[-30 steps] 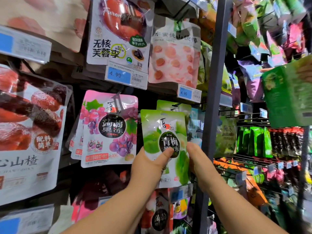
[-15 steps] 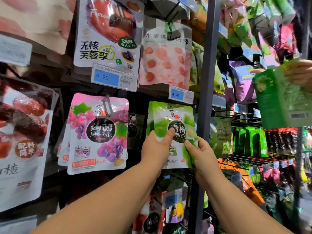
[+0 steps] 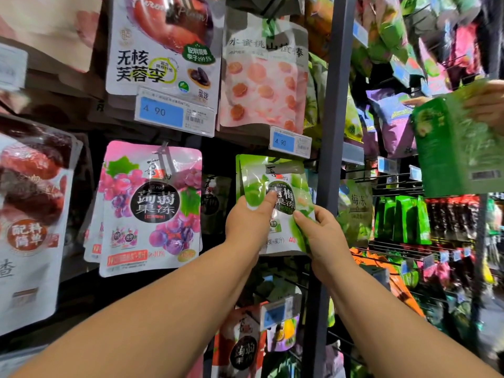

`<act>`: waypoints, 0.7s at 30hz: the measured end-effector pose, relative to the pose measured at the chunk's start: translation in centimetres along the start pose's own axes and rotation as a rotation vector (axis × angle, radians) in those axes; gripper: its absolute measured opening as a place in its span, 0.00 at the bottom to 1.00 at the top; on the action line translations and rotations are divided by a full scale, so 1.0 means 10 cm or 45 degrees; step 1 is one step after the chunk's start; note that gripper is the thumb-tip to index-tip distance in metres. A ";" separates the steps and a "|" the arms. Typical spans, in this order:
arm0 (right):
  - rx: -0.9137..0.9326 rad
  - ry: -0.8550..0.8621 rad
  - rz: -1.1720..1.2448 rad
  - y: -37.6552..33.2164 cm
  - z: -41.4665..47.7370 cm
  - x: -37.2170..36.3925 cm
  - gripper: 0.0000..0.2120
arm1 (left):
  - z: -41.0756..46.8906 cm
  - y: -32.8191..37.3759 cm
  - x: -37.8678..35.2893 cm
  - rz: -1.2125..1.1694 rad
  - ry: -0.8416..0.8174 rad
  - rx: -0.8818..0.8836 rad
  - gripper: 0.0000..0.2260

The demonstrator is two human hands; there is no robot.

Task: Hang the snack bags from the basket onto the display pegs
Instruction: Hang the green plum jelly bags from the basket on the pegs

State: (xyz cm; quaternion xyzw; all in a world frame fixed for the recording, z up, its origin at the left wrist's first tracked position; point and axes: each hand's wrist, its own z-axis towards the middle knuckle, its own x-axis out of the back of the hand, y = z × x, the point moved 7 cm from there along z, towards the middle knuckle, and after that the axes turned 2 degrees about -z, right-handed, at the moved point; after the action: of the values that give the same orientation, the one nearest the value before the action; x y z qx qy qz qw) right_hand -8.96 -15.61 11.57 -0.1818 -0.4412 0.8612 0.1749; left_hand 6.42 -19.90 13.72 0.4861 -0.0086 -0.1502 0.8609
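A green plum-jelly snack bag (image 3: 278, 184) is held up against the display rack, its top level with a peg under a blue price tag (image 3: 290, 142). My left hand (image 3: 249, 222) grips its lower left side, thumb pressed on the front. My right hand (image 3: 317, 231) pinches its lower right edge. Another green bag shows just behind it. Whether the bag's hole is on the peg is hidden. The basket is out of view.
A pink grape-jelly bag (image 3: 151, 205) hangs to the left. White plum bags (image 3: 163, 45) and peach bags (image 3: 263, 77) hang above. A grey upright post (image 3: 331, 132) stands right of the green bag. Another person's hand (image 3: 488, 102) holds a green packet (image 3: 458, 143) at the far right.
Both hands have lifted the green bag up and pushed it toward the rack, so it now sits higher, just under the price tag. The camera moved closer.
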 end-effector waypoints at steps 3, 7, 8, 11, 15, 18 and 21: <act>0.007 0.019 -0.047 0.04 0.06 -0.02 0.13 | 0.01 0.00 0.05 0.066 0.075 0.003 0.12; 0.037 0.086 -0.246 0.06 0.12 -0.04 0.19 | -0.01 0.03 0.14 0.388 0.197 -0.145 0.30; 0.052 0.089 -0.300 0.06 0.11 -0.05 0.20 | -0.03 0.02 0.15 0.463 0.200 -0.181 0.34; 0.133 0.026 -0.473 0.05 0.06 -0.10 0.29 | -0.08 -0.06 0.11 0.587 0.113 -0.230 0.39; 0.183 -0.058 -0.589 0.12 0.05 -0.16 0.31 | 0.00 -0.16 0.10 0.668 0.046 -0.206 0.35; 0.159 -0.101 -0.605 0.22 0.10 -0.22 0.31 | 0.08 -0.24 0.11 0.694 0.045 -0.161 0.35; 0.145 -0.130 -0.692 0.30 0.19 -0.27 0.32 | 0.17 -0.31 0.14 0.700 0.090 -0.104 0.34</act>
State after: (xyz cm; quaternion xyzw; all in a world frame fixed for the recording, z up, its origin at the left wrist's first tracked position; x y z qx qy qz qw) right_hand -7.95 -19.83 10.54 -0.0029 -0.4330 0.8142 0.3868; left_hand 6.74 -23.21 11.83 0.4352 -0.1040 0.1056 0.8881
